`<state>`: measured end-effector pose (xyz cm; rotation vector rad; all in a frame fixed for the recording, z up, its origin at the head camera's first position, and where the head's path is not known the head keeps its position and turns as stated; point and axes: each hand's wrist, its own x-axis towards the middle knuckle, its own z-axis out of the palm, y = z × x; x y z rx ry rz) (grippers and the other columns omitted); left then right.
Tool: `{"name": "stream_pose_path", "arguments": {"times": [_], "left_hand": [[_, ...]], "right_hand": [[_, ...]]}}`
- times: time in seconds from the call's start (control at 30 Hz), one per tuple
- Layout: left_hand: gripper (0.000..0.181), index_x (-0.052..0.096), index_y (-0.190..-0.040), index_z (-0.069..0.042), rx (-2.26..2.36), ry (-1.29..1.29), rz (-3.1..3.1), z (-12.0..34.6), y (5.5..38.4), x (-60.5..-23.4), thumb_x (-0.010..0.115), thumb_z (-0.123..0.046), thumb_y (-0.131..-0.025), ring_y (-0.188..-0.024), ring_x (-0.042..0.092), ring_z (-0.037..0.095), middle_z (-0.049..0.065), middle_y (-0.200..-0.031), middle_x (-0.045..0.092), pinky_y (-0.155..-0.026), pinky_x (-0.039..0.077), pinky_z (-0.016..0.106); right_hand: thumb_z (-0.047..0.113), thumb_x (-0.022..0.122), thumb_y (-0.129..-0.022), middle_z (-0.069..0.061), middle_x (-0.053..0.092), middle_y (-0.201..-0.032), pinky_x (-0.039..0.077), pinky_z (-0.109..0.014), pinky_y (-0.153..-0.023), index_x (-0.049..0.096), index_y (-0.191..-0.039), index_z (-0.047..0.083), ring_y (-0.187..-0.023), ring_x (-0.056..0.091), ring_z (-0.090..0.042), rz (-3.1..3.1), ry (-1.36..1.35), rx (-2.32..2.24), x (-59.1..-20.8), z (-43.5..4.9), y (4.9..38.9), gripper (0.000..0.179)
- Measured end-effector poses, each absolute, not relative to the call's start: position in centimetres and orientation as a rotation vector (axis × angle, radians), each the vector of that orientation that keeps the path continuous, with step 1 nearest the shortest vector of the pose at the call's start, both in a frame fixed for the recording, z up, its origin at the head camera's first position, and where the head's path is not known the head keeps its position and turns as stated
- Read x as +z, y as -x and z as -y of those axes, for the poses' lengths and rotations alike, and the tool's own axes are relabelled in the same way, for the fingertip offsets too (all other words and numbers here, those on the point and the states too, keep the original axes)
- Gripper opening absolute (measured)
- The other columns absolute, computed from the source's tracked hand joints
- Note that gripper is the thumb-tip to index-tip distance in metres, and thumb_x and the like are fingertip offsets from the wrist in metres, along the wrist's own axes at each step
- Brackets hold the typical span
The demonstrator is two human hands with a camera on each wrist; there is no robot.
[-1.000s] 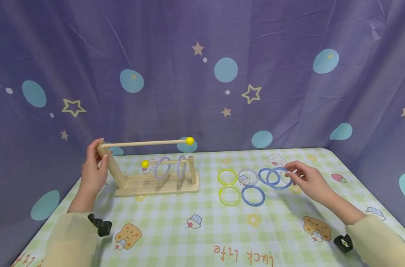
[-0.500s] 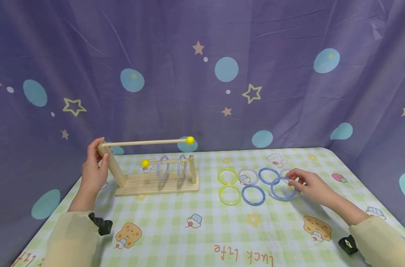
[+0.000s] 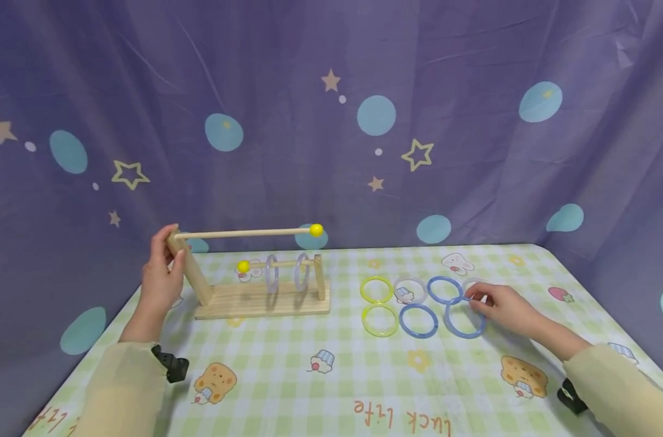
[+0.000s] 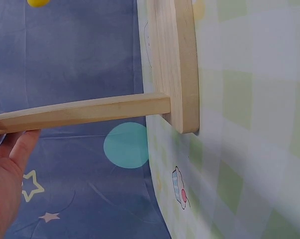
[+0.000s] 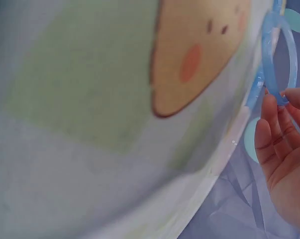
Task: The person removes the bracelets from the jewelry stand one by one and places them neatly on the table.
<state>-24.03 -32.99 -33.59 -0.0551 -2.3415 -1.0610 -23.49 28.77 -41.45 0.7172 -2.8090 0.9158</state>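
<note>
My left hand (image 3: 162,284) grips the top of the tall post (image 3: 193,273) on a wooden ring stand. The stand's long upper rod (image 3: 244,233) is bare and ends in a yellow ball. Two pale purple rings, a left one (image 3: 268,276) and a right one (image 3: 297,276), hang on its lower rod. Over on the right, my right hand (image 3: 506,308) pinches a blue ring (image 3: 465,335) by its upper right edge. In the right wrist view, thumb and fingertips meet on that blue ring (image 5: 268,55).
Left of the held ring lie two yellow rings (image 3: 380,335), a pale ring (image 3: 410,278) and another blue ring (image 3: 419,337). A blue ring (image 3: 444,278) touches or overlaps it from behind. My right hand partly covers a pale ring (image 3: 472,280). A purple curtain (image 3: 375,48) hangs behind the checked tablecloth (image 3: 277,388).
My right hand has drawn the blue ring toward me, off most of the blue ring behind it. The left purple ring has swung to hang straighter. My left hand keeps its grip.
</note>
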Motion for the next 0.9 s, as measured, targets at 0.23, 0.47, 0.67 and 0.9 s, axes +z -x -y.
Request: {"name": "stream_pose_path", "arguments": {"times": [0.23,0.47,0.67,0.9], "left_hand": [[0.052,0.026,-0.15,-0.018,-1.071,0.049,2.329,33.0,24.0,-33.8,0.042,-0.004,-0.103,-0.125,0.044,0.049,0.033,-0.13,0.05,-0.098,0.039,0.062],[0.052,0.026,-0.15,-0.018,-1.065,0.064,2.326,33.0,24.0,-33.8,0.043,-0.004,-0.103,-0.124,0.044,0.05,0.034,-0.129,0.05,-0.097,0.039,0.063],[0.051,0.026,-0.15,-0.018,-1.076,0.076,2.325,32.9,24.0,-33.7,0.042,-0.004,-0.103,-0.125,0.044,0.049,0.033,-0.13,0.05,-0.097,0.04,0.063],[0.051,0.026,-0.149,-0.017,-1.055,0.09,2.323,33.0,24.1,-33.8,0.042,-0.002,-0.103,-0.124,0.045,0.048,0.032,-0.131,0.051,-0.096,0.04,0.062]], "right_hand": [[0.005,0.068,-0.089,0.007,0.062,-0.085,0.046,-0.026,-0.061,0.07,-0.095,0.009,-0.068,0.05,-0.005,2.876,-0.756,0.809,-42.2,-28.5,24.0,0.008],[0.008,0.072,-0.086,0.009,0.06,-0.083,0.048,-0.03,-0.064,0.069,-0.09,0.013,-0.071,0.052,-0.007,2.891,-0.721,0.702,-42.6,-28.3,24.3,0.007],[0.008,0.073,-0.084,0.01,0.058,-0.079,0.046,-0.03,-0.063,0.068,-0.087,0.015,-0.07,0.051,-0.007,2.9,-0.689,0.719,-42.7,-28.1,24.3,0.01],[0.007,0.074,-0.083,0.011,0.057,-0.077,0.045,-0.029,-0.062,0.067,-0.085,0.015,-0.068,0.05,-0.006,2.88,-0.706,0.718,-42.5,-27.8,24.5,0.01]]}}
